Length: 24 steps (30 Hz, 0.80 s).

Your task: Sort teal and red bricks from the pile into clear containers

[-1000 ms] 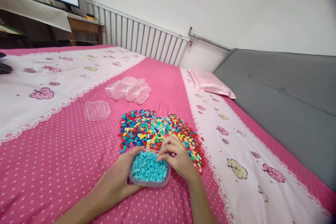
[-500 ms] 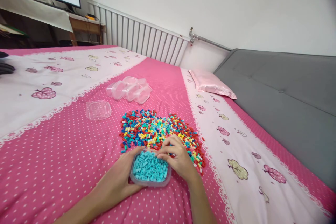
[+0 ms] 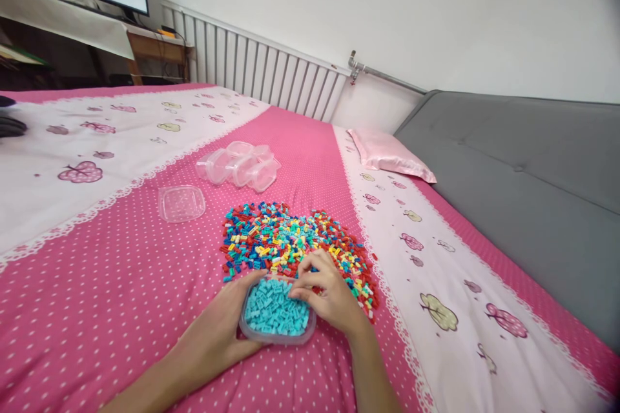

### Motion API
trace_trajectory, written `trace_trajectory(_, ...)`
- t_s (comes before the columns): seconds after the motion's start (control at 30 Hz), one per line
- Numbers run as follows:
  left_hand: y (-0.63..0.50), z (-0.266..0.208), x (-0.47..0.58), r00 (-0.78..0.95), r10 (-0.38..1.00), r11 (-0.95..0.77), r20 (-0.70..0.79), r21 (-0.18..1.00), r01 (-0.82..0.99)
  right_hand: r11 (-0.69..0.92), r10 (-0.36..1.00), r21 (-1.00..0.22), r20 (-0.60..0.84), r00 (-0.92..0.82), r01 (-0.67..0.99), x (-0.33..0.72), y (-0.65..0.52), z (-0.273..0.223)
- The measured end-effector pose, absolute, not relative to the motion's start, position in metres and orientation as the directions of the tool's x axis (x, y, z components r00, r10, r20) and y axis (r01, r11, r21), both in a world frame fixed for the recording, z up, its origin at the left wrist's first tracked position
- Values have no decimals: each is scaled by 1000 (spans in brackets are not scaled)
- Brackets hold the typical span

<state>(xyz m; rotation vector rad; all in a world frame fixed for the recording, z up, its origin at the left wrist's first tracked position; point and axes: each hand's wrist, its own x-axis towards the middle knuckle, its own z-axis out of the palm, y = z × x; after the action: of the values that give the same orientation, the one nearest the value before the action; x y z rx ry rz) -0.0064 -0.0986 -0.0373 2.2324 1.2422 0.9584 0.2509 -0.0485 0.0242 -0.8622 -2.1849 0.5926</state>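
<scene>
A clear plastic container (image 3: 278, 338) full of light-blue toy bricks (image 3: 275, 311) sits on the bed at the near edge of a mixed pile. My left hand (image 3: 231, 313) grips it around its left side, thumb at the far rim and fingers at the near side. Over the container's far right corner, my right hand (image 3: 323, 287) is bent with its thumb and forefinger pinched together; anything between the fingertips is too small to make out. Just beyond both hands spreads the pile of multicoloured bricks (image 3: 278, 232), in red, blue, yellow, green and white.
A clear lid (image 3: 182, 203) lies flat to the left of the pile. Farther back stand several clear containers (image 3: 239, 164) close together. A pink pillow (image 3: 387, 153) rests by the grey headboard (image 3: 523, 187). At the left edge is a dark object (image 3: 10, 124).
My right hand's fingertips have shifted very slightly over the container's corner. My left hand and the container stay where they were.
</scene>
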Motion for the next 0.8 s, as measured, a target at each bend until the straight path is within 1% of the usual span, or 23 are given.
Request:
trace_trajectory(0.1, -100, -36, -6, 362, 858, -514, 365, 638, 574, 671, 725, -621, 432, -537, 406, 251, -48, 24)
trace_trajectory(0.2, -100, -35, -5, 364, 857, -515, 365, 639, 571, 661, 737, -641, 456, -499, 391, 251, -49, 25)
trace_trajectory(0.5, -99, -25, -4, 385, 829, -557, 405, 656, 510, 634, 770, -624, 449, -454, 457, 252, -50, 26)
trace_trajectory(0.57, -98, -23, -3, 407, 822, -566, 398, 652, 505, 631, 774, -609, 445, -451, 481, 252, -50, 27)
trace_trajectory(0.7, -99, -26, -5, 414, 817, -575, 401, 628, 525, 638, 767, -623, 461, -447, 453, 254, -50, 28)
trace_trajectory(0.8, -99, -30, -6, 416, 819, -571, 394, 628, 529, 635, 771, -611, 459, -441, 474, 255, -50, 27)
